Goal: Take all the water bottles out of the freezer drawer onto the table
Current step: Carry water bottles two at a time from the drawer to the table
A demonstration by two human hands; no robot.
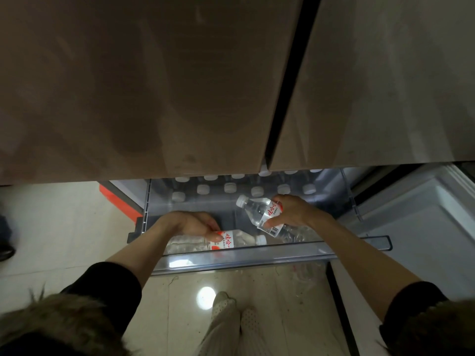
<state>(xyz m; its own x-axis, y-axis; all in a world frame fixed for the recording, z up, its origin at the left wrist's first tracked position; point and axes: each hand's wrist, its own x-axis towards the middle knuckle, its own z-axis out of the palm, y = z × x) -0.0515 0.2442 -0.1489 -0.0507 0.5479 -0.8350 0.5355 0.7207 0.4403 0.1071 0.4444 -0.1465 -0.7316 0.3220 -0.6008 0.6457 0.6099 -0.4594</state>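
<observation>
Clear plastic bottles leave the freezer drawer [246, 255] two at a time: the left hand [190, 224] clasps a lying bottle [221, 241], the right hand [290, 211] lifts another bottle [259, 210] by its label.

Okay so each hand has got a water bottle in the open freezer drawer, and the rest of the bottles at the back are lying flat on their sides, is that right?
Not quite. Each hand, left hand and right hand, does hold a bottle in the drawer, but the head view shows the bottles at the back standing upright, white caps facing up, not lying flat.
</observation>
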